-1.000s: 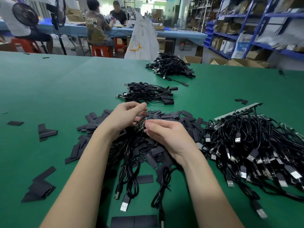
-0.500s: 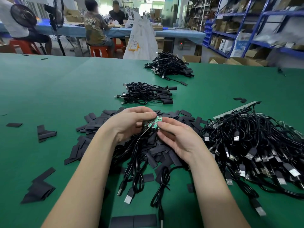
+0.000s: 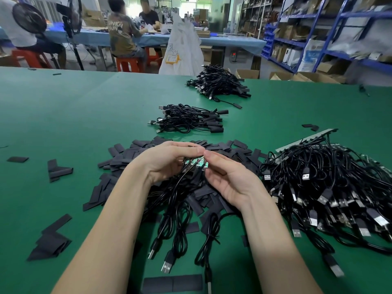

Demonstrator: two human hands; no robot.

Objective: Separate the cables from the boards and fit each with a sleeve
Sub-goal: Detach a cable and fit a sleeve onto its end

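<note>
Mid-frame, the left hand (image 3: 169, 162) and right hand (image 3: 228, 177) together pinched small green circuit boards (image 3: 196, 164), black cables (image 3: 176, 200) dangling beneath.

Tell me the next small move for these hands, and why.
Probably snap one board off the strip. The left hand and right hand both pinch the joined green boards above the sleeves, and the cables hang from them, still attached. No sleeve is in either hand, so separating likely comes first.
</note>
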